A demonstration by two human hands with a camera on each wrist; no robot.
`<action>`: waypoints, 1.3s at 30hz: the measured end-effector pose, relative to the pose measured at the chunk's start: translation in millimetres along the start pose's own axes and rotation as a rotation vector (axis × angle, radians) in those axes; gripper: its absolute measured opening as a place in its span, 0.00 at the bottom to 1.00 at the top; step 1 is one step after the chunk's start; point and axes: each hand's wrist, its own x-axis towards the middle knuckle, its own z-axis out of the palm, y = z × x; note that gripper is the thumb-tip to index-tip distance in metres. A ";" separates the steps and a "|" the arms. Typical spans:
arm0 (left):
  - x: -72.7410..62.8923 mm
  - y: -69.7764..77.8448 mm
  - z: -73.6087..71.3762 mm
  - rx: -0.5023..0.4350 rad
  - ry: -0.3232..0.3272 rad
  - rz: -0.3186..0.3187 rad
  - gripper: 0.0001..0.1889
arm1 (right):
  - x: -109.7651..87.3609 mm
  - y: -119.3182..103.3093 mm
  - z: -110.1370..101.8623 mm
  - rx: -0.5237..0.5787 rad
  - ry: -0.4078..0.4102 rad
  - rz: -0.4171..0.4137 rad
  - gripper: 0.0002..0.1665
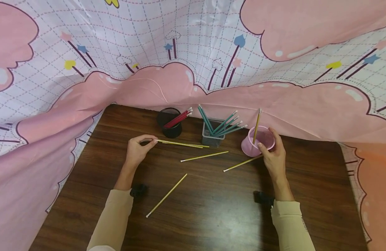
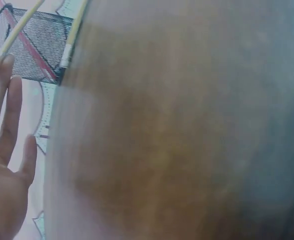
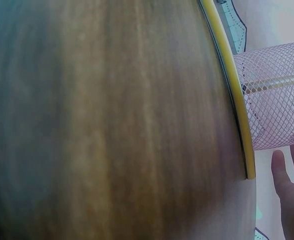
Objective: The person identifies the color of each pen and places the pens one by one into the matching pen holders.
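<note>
My left hand (image 1: 137, 150) pinches a yellow pencil (image 1: 180, 143) by its eraser end, between thumb and fingertips; the left wrist view shows the other fingers spread. Another yellow pencil lies just behind the pinched one, largely overlapped by it in the head view. On the right, my right hand (image 1: 276, 155) holds a pink mesh pencil cup (image 1: 248, 147), thumb at the near rim and fingers around its right side. One yellow pencil (image 1: 257, 125) stands leaning inside that cup. A loose yellow pencil (image 1: 240, 164) lies with its far end near the cup and right hand.
A black mesh cup (image 1: 172, 132) with red pencils (image 1: 177, 119) stands at the back. Beside it a clear grey container (image 1: 213, 141) holds several green pencils (image 1: 225, 122). Two more yellow pencils lie on the wooden table (image 1: 218, 209). A patterned cloth (image 1: 168, 83) hangs behind.
</note>
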 end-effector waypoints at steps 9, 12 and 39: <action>1.2 47.9 -4.3 -0.118 0.029 0.061 0.06 | 0.8 0.5 0.3 0.010 -0.002 -0.001 0.39; -0.2 59.8 -5.1 -0.148 0.027 0.064 0.06 | 1.4 0.5 0.1 0.014 0.000 0.000 0.39; 18.0 90.5 27.3 -0.490 -0.045 0.233 0.05 | 0.8 0.6 0.2 0.031 0.009 0.000 0.38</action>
